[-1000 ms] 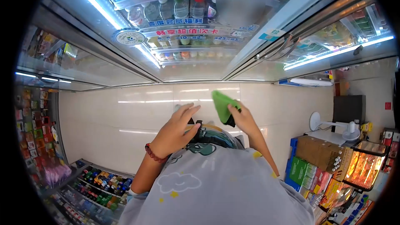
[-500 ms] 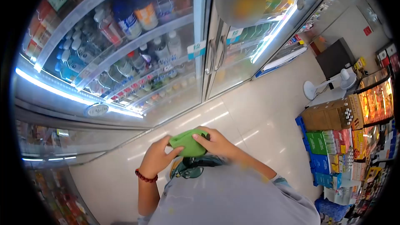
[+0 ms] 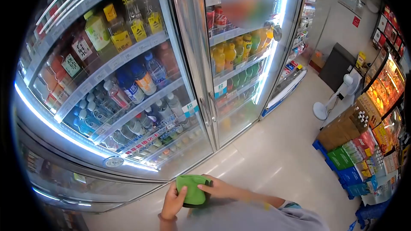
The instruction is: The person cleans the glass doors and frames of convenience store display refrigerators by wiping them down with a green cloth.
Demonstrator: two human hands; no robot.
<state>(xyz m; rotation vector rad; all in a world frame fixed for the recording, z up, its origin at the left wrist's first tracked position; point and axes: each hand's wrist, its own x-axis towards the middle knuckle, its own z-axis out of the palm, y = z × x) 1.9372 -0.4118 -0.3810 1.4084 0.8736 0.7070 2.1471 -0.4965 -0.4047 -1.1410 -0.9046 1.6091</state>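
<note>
A green folded cloth [image 3: 192,189] is held in front of my body, low in the head view. My left hand [image 3: 172,202] grips its left side, thumb pressed on top. On the right, my right hand [image 3: 215,187] pinches the cloth's edge, thumb also on top and fingers behind. Something dark shows along the cloth's right and lower edges; I cannot make out what it is. Beyond both hands stands a glass-door drinks fridge [image 3: 201,81], its doors shut and its handles [image 3: 209,110] side by side at the middle.
Rows of bottles [image 3: 141,77] fill the lit shelves behind the glass. To the right are a white fan [image 3: 320,110], a cardboard box [image 3: 338,130] and stacked goods on a blue pallet [image 3: 322,149]. Pale tiled floor [image 3: 265,162] lies between the fridge and these goods.
My view has tilted up, showing more of the fridge, and the hands now sit lower in the picture. Both still hold the green cloth, which looks flatter and more upright.
</note>
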